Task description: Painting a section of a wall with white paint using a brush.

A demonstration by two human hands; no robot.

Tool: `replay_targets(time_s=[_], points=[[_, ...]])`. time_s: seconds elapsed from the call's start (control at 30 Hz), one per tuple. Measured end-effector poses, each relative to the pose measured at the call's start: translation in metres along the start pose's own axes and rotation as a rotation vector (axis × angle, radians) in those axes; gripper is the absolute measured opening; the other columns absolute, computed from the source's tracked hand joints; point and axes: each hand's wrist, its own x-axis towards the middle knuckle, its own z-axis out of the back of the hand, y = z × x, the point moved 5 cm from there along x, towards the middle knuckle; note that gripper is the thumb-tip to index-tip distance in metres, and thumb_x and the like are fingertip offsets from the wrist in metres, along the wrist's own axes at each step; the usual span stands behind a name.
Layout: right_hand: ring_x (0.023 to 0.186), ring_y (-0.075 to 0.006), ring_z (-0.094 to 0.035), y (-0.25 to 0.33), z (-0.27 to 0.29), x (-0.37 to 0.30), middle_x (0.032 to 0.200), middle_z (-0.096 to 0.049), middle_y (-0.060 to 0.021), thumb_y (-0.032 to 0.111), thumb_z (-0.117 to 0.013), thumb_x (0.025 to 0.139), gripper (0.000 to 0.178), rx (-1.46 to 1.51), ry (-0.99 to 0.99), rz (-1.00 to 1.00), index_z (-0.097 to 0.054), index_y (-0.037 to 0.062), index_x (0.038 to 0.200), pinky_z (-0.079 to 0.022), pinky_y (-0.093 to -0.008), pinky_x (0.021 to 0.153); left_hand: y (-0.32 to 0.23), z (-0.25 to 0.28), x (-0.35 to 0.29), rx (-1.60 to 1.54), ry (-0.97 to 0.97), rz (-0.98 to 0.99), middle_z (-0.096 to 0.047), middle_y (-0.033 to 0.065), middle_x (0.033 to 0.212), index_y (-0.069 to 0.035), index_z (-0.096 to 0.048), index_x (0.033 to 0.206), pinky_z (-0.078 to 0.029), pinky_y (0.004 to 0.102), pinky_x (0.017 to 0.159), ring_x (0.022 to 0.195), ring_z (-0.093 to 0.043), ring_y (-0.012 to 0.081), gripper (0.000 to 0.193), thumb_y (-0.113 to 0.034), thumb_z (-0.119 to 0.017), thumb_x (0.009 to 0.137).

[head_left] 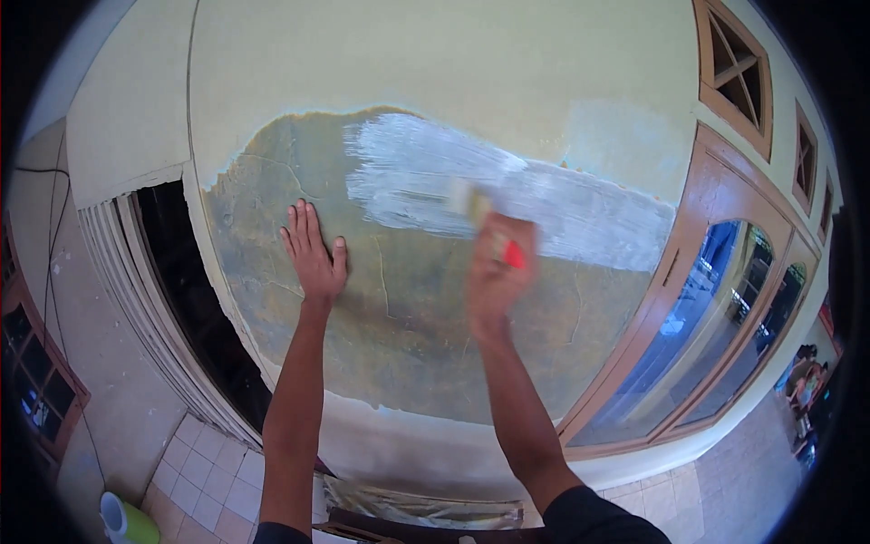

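Note:
My left hand (315, 261) lies flat with fingers outstretched against a bare grey-brown patch of wall (381, 354). To its right, my right hand (503, 272) grips a paintbrush (474, 205), blurred by motion; a bit of red shows at its handle. The bristles meet a broad band of streaky white paint (412, 168) across the upper part of the patch. This band runs right, close to the brown door frame. Thin cracks mark the unpainted surface around and below my left hand. Pale yellow wall paint borders the patch above.
A brown wooden door (671, 281) with glass panes stands at right, a vent frame (736, 68) above it. At left is a dark opening (195, 263). A green container (127, 521) sits on the floor at lower left. People (804, 385) are far off at right.

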Motion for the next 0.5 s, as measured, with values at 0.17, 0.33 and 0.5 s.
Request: replay_targets(time_s=[0.17,0.33,0.5], points=[[0.084,-0.0183,-0.055,0.092,-0.032,-0.003,0.087,-0.058,-0.0058,-0.009,-0.060,0.087,0.015,-1.329,-0.267,0.882,-0.063,0.0033,0.095,-0.046,-0.0308,0.070,0.009,0.000,-0.003,-0.018,-0.040,0.037,-0.026,0.0176,0.163,0.001,-0.027,0.156,-0.007,0.0581,0.121,0.153,-0.018,0.0370,0.070,-0.040,-0.041,0.100],[0.086,-0.0274,-0.061,0.018,-0.054,-0.007,0.097,-0.064,-0.0092,-0.011,-0.066,0.075,0.025,-1.286,0.109,0.913,-0.068,0.0055,0.094,-0.049,-0.0353,0.071,-0.006,-0.009,-0.002,-0.003,-0.016,0.053,-0.026,0.0175,0.163,0.001,-0.027,0.156,-0.007,0.0576,0.122,0.153,-0.018,0.0364,0.068,-0.041,-0.038,0.103],[0.088,-0.0229,-0.062,0.002,-0.069,-0.012,0.098,-0.064,-0.0084,-0.006,-0.068,0.079,0.020,-0.893,0.375,0.620,-0.069,0.0042,0.096,-0.049,-0.0309,0.069,-0.025,-0.017,-0.006,0.000,-0.015,0.044,-0.025,0.0176,0.164,0.001,-0.026,0.156,-0.007,0.0570,0.122,0.153,-0.017,0.0360,0.068,-0.039,-0.037,0.103]])
